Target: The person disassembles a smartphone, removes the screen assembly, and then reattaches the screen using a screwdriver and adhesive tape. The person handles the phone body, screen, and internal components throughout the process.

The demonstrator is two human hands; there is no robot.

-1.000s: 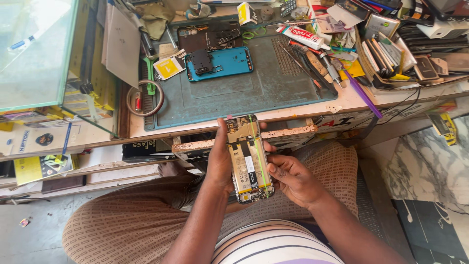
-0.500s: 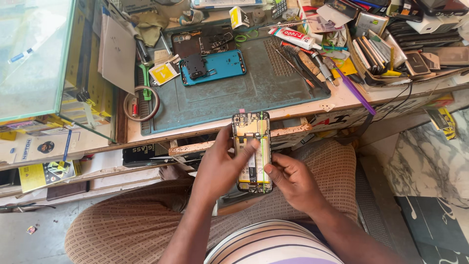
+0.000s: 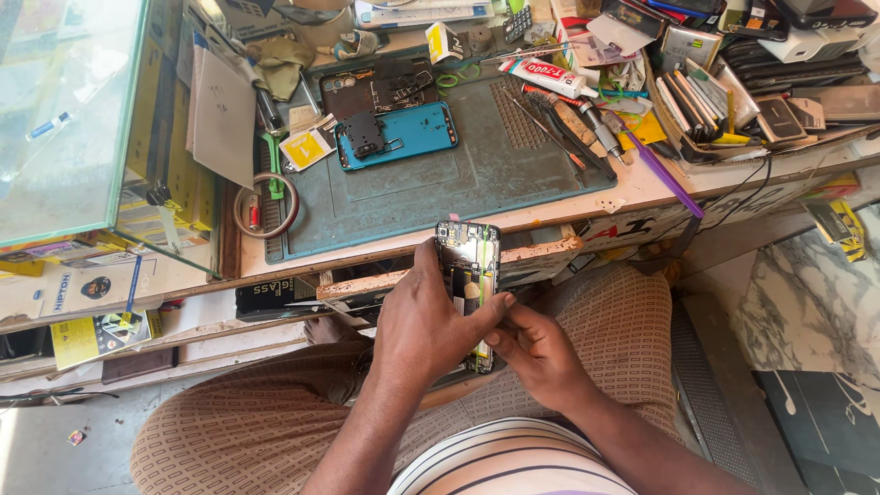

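- The left hand (image 3: pixel 417 325) grips an opened phone (image 3: pixel 469 275), its back off and its insides showing; the fingers wrap its left side and the thumb lies across its middle.
- The right hand (image 3: pixel 532 353) is closed to a pinch, fingertips pressed on the phone's lower half, touching the left thumb.
- The phone is held upright over the lap, just off the counter (image 3: pixel 642 188); its top end reaches the counter's chipped front edge.
- Below and to both sides of the hands there is only the checked trousers (image 3: pixel 257 426); that is the open room.
- Behind the phone, a grey-green mat (image 3: pixel 477 174) covers the middle of the counter. Its near half is bare.
- At the mat's far left lies a blue phone shell (image 3: pixel 403 133) with a small black part on it, and a dark back cover (image 3: pixel 346 92) just beyond.
- A glue tube (image 3: pixel 545 78), tweezers and a screwdriver (image 3: pixel 587 119) crowd the mat's right edge.
- A purple tool (image 3: pixel 665 174) sticks out over the counter's front edge, right of the hands.
- A tray (image 3: pixel 733 101) of stacked phones fills the right end.
- A tape ring (image 3: pixel 266 203) sits at the mat's left, beside a glass case (image 3: pixel 73 119) that closes off that side.
- To the right, a marble floor (image 3: pixel 807 302) drops away below.
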